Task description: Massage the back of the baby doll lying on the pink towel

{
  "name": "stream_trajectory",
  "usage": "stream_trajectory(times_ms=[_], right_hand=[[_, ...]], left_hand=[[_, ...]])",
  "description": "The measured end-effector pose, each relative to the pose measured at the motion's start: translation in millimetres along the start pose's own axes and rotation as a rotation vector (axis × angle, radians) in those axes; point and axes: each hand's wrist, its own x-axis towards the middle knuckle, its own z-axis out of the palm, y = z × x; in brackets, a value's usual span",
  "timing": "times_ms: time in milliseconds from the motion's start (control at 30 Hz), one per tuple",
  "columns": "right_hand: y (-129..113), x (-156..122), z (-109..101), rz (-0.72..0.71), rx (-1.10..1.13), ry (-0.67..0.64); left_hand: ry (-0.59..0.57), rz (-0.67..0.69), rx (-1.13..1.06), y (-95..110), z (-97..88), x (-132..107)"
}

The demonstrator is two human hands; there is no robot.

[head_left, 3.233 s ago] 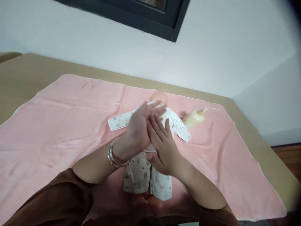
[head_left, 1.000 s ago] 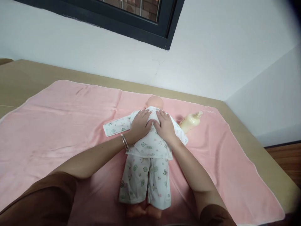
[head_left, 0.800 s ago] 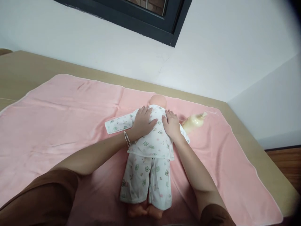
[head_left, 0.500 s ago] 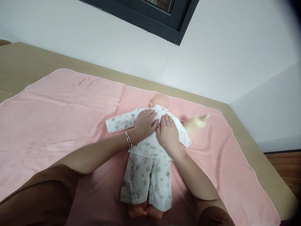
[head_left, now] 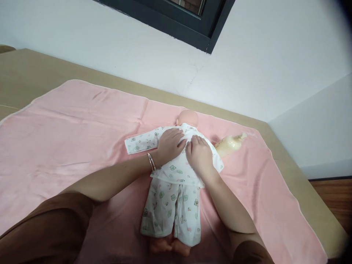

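On pink cloth (head_left: 68,135), doll (head_left: 161,207) lengthwise toward the wall (head_left: 261,55), head (head_left: 188,117) farthest, 2 unclenched hands (head_left: 169,145) (head_left: 201,157) just apart on its top (head_left: 180,170).

Two hands (head_left: 171,146), one doll (head_left: 178,174), one bottle (head_left: 228,144), one blanket (head_left: 90,132).

My loose left sleeve (head_left: 59,222) of dark brown cloth matches my dark brown cloth right sleeve (head_left: 251,253); a slim, round, shiny silver-toned metal bangle (head_left: 151,162) circles the wrist of my left hand (head_left: 169,146).
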Motion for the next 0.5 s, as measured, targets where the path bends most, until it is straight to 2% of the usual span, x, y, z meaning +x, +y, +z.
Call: stream_trajectory(times_ms=[100, 200, 300, 400, 500], right_hand=[[-2, 0, 4, 0.002, 0.035, -0.025], [21, 18, 14, 0.051, 0.152, -0.110], [39, 33, 18, 0.123, 0.212, -0.158], [29, 26, 13, 0.117, 0.159, -0.114], [4, 8, 4, 0.012, 0.088, -0.030]], left_hand=[[0.007, -0.065, -0.010, -4, 4.7, 0], [-0.035, -0.121, 0.038, -7, 6.6, 2], [-0.068, -0.061, 0.059, -5, 2.6, 3], [-0.042, 0.012, 0.021, -1, -2.0, 1], [-0.014, 0.053, -0.026, -1, -2.2, -2]])
